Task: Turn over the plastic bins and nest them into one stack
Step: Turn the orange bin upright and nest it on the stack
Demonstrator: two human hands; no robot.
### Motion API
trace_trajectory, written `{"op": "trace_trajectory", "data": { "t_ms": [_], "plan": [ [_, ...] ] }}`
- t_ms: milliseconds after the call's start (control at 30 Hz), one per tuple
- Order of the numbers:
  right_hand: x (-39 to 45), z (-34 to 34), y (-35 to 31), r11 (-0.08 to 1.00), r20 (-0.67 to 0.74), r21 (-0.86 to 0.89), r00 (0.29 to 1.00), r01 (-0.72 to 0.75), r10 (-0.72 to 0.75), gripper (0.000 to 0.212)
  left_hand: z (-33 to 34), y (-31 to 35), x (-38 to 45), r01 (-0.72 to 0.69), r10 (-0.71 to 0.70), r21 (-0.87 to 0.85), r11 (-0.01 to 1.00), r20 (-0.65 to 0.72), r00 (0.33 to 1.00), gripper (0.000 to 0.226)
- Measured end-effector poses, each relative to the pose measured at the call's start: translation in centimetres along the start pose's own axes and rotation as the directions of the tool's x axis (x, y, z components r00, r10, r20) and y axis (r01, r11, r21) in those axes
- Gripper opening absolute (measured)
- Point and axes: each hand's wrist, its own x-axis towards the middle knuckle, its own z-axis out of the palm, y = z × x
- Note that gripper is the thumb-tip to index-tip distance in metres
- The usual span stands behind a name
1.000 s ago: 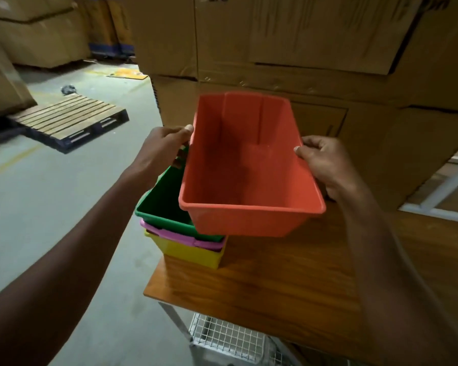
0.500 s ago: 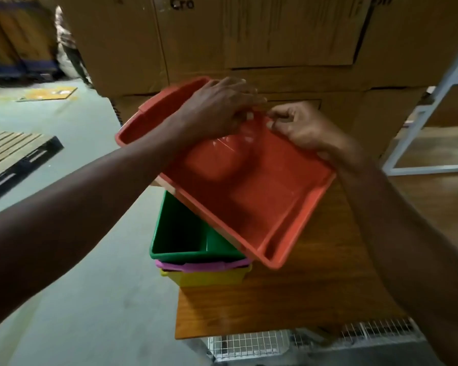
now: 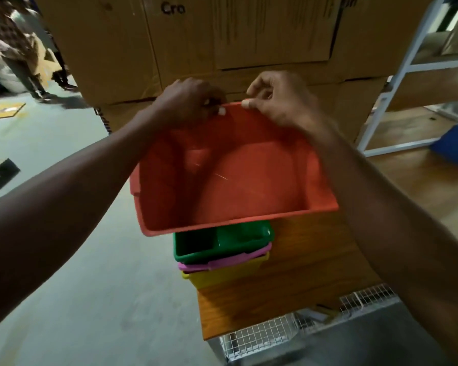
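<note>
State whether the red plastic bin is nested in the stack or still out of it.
Out. Both hands, left hand and right hand, hold the red plastic bin by its far rim, tilted above the green plastic bin.

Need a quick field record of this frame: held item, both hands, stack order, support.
held: red bin, open side toward camera, above the stack
left hand: grips the bin's far rim
right hand: pinches the same rim
stack: green bin in pink bin in yellow bin
support: wooden table, stack at its left edge
</note>
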Motion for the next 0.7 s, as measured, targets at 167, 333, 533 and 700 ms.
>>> {"op": "trace_trajectory", "data": {
  "t_ms": [167,333,533,700],
  "plan": [
    [-2.1,0.2,0.8,0.994,-0.144,-0.104,0.988,0.034,-0.049,0.03,1.8,-2.3,-2.3,0.14,-0.152,-0.213,0.967,-0.04,0.988,0.02],
    [-5.7,1.3,3.4,0.99,-0.301,0.05,0.943,-0.132,0.141,0.05,4.6,-3.8,-4.9,0.325,-0.385,-0.561,0.762,0.012,0.923,0.019],
    [-7.5,3.0,6.2,0.68,0.131,0.567,0.866,-0.464,0.482,0.07,7.0,-2.5,-7.1,0.422,-0.572,-0.734,0.533,0.056,0.819,0.024],
    [-6.1,3.9,7.1,0.645,0.196,0.626,0.889,-0.438,0.414,0.03,7.6,-1.9,-8.1,0.434,-0.638,-0.81,0.394,0.099,0.764,0.032]
  ]
}}
